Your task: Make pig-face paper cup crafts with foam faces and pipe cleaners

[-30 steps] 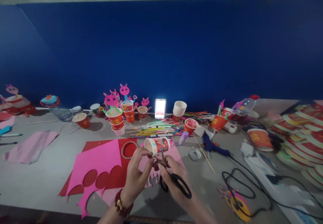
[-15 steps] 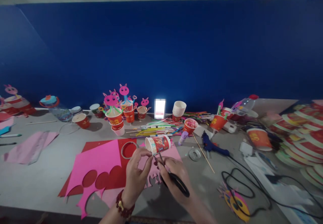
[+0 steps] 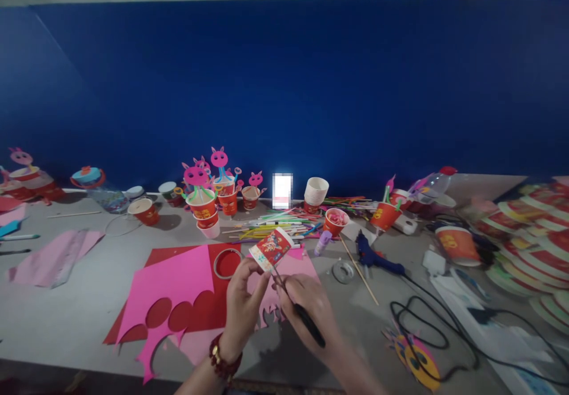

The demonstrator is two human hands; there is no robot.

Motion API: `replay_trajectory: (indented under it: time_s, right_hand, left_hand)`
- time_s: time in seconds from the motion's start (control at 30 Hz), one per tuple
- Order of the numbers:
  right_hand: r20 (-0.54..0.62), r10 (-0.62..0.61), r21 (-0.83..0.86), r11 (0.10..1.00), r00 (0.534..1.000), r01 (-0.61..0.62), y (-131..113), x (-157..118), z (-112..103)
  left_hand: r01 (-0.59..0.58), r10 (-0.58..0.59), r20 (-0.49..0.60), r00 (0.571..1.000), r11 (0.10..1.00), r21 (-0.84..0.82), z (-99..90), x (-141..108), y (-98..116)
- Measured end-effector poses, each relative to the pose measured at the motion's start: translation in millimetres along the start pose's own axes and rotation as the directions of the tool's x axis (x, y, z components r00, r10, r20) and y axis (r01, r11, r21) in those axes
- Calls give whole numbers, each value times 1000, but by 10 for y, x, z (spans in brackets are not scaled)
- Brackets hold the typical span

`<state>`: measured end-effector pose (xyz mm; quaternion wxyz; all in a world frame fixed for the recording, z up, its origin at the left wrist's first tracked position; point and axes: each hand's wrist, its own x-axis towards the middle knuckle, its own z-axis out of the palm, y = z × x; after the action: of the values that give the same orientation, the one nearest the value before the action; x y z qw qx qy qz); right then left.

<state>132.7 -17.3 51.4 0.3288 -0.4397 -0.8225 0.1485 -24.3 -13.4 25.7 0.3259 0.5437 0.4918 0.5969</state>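
The paper cup (image 3: 272,249), red with a printed figure, is at mid-scene, tipped over with its base towards the far right and its rim towards the near left. It appears held just above the table (image 3: 66,324); whether it touches the pink sheet (image 3: 309,269) behind it cannot be told.

The step in hand is judged to be scissor work at the cup's near edge. A further cut would call for a firm grip on the rim, the blades set square to it and the left fingertips kept clear.

Left hand (image 3: 242,297): thumb and forefinger drawn nearly together, pinching the cup at its near rim; the exact contact is partly hidden. Right hand (image 3: 306,300): closed round the handles of the black scissors (image 3: 311,325), blade tips at or just beside the cup's near edge. The blades look nearly together, though the exact gap cannot be confirmed.

To the left lie a cut-out magenta sheet (image 3: 178,276) and a red sheet (image 3: 217,309) beneath it. To the right stands a purple glue stick (image 3: 323,243), with a blue glue gun (image 3: 377,260) beyond.
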Motion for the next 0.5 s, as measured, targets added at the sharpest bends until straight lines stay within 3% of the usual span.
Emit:
replay_trajectory:
  time_s: [0.13, 0.27, 0.43, 0.5]
  right_hand:
    - [-14, -20, 27, 999, 1000, 21, -8, 23, -28]
    - [-23, 143, 235, 963, 989, -134, -47, 19, -2]
    - [136, 371, 630, 683, 919, -369, -79, 0, 90]
    - [159, 378, 660, 646, 912, -383, -75, -14, 102]
  left_hand:
    - [35, -35, 3, 999, 999, -12, -7, 35, 40]
    - [159, -181, -64, 981, 954, -252, 91, -59, 6]
    - [307, -373, -48, 927, 824, -477, 206, -184, -44]
    - [348, -410, 5, 912, 767, -540, 222, -213, -63]
